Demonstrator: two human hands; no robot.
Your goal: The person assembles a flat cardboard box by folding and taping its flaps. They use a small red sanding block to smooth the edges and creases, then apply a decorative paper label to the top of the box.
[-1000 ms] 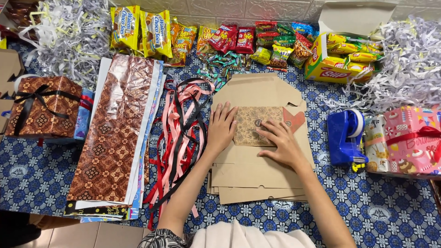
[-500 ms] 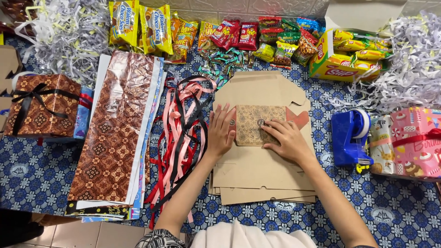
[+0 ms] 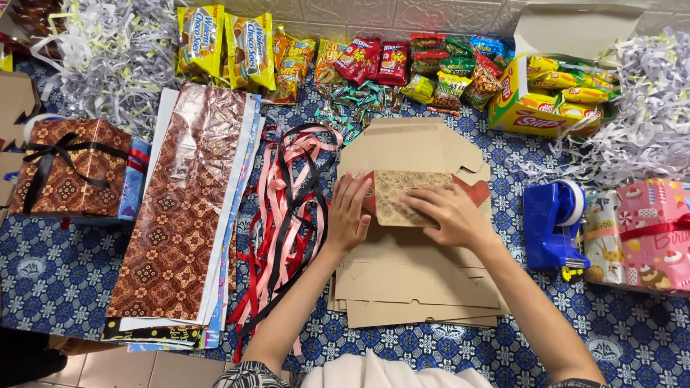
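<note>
Patterned card (image 3: pixel 406 195) lies flat under both hands' grip on cardboard (image 3: pixel 410 273).

A small brown patterned paper envelope with red edges (image 3: pixel 413 197) lies on top of a stack of flat brown cardboard box blanks (image 3: pixel 413 280), at the stack's far half. The left hand (image 3: pixel 350 214) rests on the envelope's left end, the right hand (image 3: pixel 449 215) on its right part. Left of the stack lies a tangle of red, pink and black ribbons (image 3: pixel 287 223); right of it stands a blue plastic tape dispenser (image 3: pixel 552 223). Behind the stack lie foil snack packets (image 3: pixel 374 61).
</note>
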